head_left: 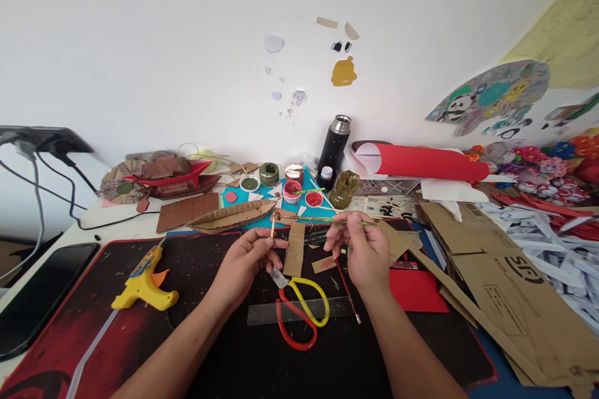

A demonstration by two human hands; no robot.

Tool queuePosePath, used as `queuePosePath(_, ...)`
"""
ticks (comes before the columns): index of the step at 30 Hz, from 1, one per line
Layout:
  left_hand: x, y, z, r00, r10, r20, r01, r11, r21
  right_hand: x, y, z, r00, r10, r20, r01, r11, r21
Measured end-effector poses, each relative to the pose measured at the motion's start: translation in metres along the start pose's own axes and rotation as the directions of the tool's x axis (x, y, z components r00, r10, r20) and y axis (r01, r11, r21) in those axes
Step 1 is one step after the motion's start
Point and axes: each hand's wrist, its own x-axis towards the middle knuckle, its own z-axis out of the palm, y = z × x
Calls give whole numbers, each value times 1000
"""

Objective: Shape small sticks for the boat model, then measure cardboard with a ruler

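Between the thumb and fingers of my left hand [253, 255] stands a thin pale wooden stick [272, 228], upright. My right hand [360, 249] grips a long paintbrush [318, 219], its handle smeared with green. The brush's brown-coated tip meets the top of the stick; whether bristles or a small brown piece shows there, I cannot tell. Under my hands lie scissors [302, 318] with one red and one yellow handle, a clear ruler [262, 313] and a strip of cardboard [294, 249]. A second thin red brush or pencil [347, 290] rests below my right hand.
Open paint pots [292, 192], a murky jar [345, 190] and a black flask [334, 143] stand at the back. On the left are a yellow glue gun [145, 280], a phone [44, 293] and a cardboard boat hull [234, 217]. Flattened cardboard [505, 280] lies at right.
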Motion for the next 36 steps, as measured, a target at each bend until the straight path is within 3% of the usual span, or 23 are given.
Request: queuePosePath(36,0,1,1,1000,-7,-8,6,1000,-10,0,1,0,999,32,3,-32,999,-14)
